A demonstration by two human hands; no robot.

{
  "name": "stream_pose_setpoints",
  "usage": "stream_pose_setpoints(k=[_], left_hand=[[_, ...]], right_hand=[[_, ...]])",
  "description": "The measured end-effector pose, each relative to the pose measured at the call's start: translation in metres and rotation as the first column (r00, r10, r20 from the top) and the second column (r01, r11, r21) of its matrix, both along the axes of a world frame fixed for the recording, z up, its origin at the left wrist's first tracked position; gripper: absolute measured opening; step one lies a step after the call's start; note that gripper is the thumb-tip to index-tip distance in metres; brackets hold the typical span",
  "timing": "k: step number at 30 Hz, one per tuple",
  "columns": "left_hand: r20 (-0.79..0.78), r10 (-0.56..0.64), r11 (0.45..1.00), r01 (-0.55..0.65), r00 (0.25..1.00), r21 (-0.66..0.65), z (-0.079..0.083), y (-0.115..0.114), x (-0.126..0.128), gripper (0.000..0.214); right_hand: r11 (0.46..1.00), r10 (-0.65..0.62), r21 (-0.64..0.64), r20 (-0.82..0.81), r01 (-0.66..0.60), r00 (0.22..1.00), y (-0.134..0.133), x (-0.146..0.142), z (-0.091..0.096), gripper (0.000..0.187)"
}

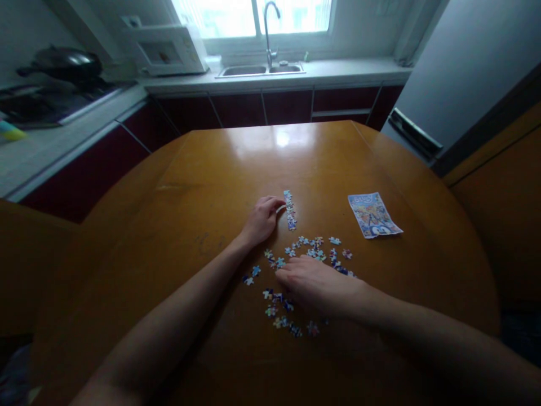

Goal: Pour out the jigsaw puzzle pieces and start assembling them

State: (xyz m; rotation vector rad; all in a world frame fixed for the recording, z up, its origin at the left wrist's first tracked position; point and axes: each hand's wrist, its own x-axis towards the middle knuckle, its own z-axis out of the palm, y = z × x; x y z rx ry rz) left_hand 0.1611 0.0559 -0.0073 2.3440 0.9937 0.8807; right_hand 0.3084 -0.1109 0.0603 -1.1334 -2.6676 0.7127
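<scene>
A brown wooden table (211, 180) takes up most of the view. A pale fridge (456, 73) is seen at far right, dark red cabinets (240, 108) along the back. On the counter, a white microwave (164, 51) is placed left of a double sink (267, 71), which is topped by a curved faucet (267, 28). A lidded pan (70, 62) is set on the stove at far left.

Left hand (262, 220): laid on the table, fingers bent, index finger and thumb brought to the left edge of the joined strip; whether it is pinched or just touched cannot be told. Right hand (316, 282): held palm down among the loose pieces, fingers curled; fingertips hidden, so whether a piece is pinched cannot be told.

A printed picture sheet (374, 215) is laid flat, right of both hands. The joined strip (290, 211) is placed lengthwise away from the viewer, beyond the pile. Loose pieces (313, 328) are scattered around the right hand; two (256, 270) are set off to the left, near the left forearm.
</scene>
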Motion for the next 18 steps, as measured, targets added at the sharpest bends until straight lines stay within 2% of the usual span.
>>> stream_pose_setpoints(k=[3,5,7,10,12,16,18], left_hand=[[0.002,0.009,1.000,-0.009,1.000,-0.001,0.001,-0.001,0.000,0.027],[-0.002,0.015,1.000,-0.015,1.000,-0.002,0.002,-0.001,0.000,0.026],[-0.009,0.016,1.000,-0.016,1.000,-0.003,0.003,-0.002,0.001,0.026],[-0.011,0.018,1.000,-0.018,1.000,-0.002,0.004,-0.002,0.001,0.024],[-0.005,0.015,1.000,-0.015,1.000,0.001,0.004,-0.002,0.001,0.024],[-0.010,0.012,1.000,-0.012,1.000,-0.003,0.004,-0.002,0.002,0.023],[-0.015,0.016,1.000,-0.016,1.000,-0.008,0.005,-0.002,0.002,0.023]], right_hand=[[0.986,-0.131,-0.126,-0.202,0.107,0.971,0.018,0.014,0.001,0.013],[0.955,-0.296,-0.141,-0.361,0.261,0.885,0.037,0.026,-0.006,0.015],[0.914,-0.393,-0.120,-0.493,0.387,0.776,0.056,0.037,-0.018,0.014],[0.875,-0.459,-0.150,-0.556,0.459,0.693,0.075,0.046,-0.037,0.011],[0.885,-0.443,-0.134,-0.542,0.446,0.714,0.080,0.046,-0.047,0.009],[0.930,-0.304,0.049,-0.459,0.365,0.835,0.082,0.042,-0.056,0.014],[0.930,-0.272,0.110,-0.433,0.350,0.859,0.082,0.041,-0.058,0.017]])
